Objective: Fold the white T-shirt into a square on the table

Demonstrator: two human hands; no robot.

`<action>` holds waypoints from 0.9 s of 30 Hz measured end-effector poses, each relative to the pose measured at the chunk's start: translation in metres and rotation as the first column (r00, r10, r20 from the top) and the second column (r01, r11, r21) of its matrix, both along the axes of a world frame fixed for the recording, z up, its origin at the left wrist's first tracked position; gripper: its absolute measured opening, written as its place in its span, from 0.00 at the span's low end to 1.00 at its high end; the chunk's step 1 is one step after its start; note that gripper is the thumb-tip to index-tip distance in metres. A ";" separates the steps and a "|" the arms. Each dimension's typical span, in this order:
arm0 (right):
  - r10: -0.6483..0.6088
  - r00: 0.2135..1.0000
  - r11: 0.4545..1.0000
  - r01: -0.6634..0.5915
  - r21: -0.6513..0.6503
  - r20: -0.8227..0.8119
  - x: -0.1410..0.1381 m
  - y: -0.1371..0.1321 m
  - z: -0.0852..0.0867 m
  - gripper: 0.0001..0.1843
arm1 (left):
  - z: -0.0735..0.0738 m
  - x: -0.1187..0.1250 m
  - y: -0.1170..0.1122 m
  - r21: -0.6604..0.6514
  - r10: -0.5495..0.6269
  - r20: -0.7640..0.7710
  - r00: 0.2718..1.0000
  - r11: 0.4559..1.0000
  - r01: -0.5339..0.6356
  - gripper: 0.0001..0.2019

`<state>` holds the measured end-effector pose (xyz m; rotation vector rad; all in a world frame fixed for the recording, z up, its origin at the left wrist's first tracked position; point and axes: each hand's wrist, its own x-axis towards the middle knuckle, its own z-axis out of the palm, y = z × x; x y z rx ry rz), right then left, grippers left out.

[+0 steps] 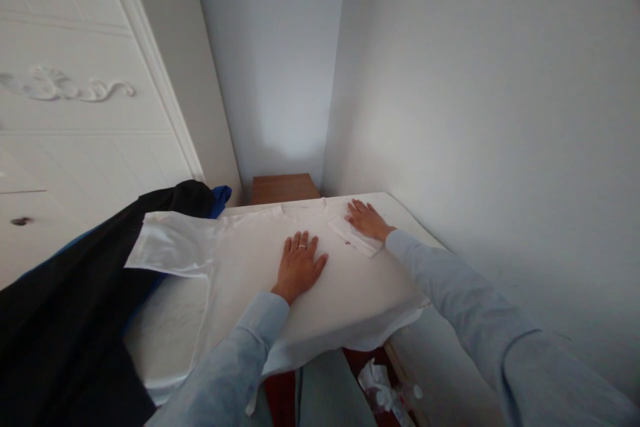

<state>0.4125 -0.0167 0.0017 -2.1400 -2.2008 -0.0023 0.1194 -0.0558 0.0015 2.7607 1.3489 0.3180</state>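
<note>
A white T-shirt (250, 273) lies spread over a white table (170, 327), one sleeve stretched out to the left and its near edge draping over the front. My left hand (299, 265), with a ring on one finger, rests flat on the middle of the shirt, fingers spread. Farther right, my right hand (369, 219) presses flat on the other sleeve (357, 238), which is folded inward over the shirt and shows a small dark mark. Neither hand grips anything.
Dark clothing (85, 293) with blue parts is heaped along the table's left side. A white cabinet (90, 47) rises at the left, and grey walls (475, 80) meet behind. A brown wooden piece (285, 188) stands beyond the far edge. Crumpled plastic (377, 383) lies below.
</note>
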 end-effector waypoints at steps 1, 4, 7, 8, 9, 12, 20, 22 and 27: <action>0.046 0.999 0.999 -0.046 -0.004 0.001 -0.009 -0.009 0.000 0.34 | 0.001 0.000 0.000 0.007 0.001 -0.001 1.000 1.000 -0.001 0.31; 0.237 0.970 0.970 -0.239 -0.045 -0.052 -0.034 -0.044 -0.003 0.37 | 0.002 0.000 -0.002 0.020 0.004 -0.004 1.000 1.000 -0.003 0.31; 0.365 0.921 0.922 -0.378 -0.084 -0.132 -0.048 -0.081 -0.003 0.39 | 0.002 0.000 -0.002 0.022 -0.002 -0.004 1.000 1.000 0.002 0.31; 0.386 0.910 0.911 -0.402 -0.096 -0.153 -0.049 -0.091 -0.002 0.40 | 0.003 0.001 -0.002 0.020 -0.004 -0.005 1.000 1.000 0.004 0.31; 0.399 0.901 0.901 -0.420 -0.107 -0.173 -0.048 -0.099 -0.001 0.40 | 0.002 0.001 -0.002 0.017 -0.005 -0.008 1.000 1.000 0.005 0.31; 0.393 0.890 0.897 -0.426 -0.114 -0.233 -0.036 -0.115 0.003 0.41 | 0.002 0.001 -0.001 0.009 -0.007 -0.016 1.000 1.000 0.007 0.32; 0.122 0.987 0.992 -0.121 0.024 -0.108 -0.003 -0.133 -0.012 0.39 | -0.001 0.000 0.000 0.012 -0.008 -0.006 1.000 1.000 0.008 0.32; 0.144 0.986 0.989 -0.146 -0.014 -0.089 -0.001 -0.136 -0.016 0.40 | 0.000 0.001 0.000 0.008 -0.006 -0.009 1.000 1.000 0.006 0.32; 0.105 0.993 0.994 -0.105 0.013 -0.050 0.004 -0.136 -0.018 0.43 | 0.001 0.001 -0.001 0.006 -0.002 -0.016 1.000 1.000 0.002 0.32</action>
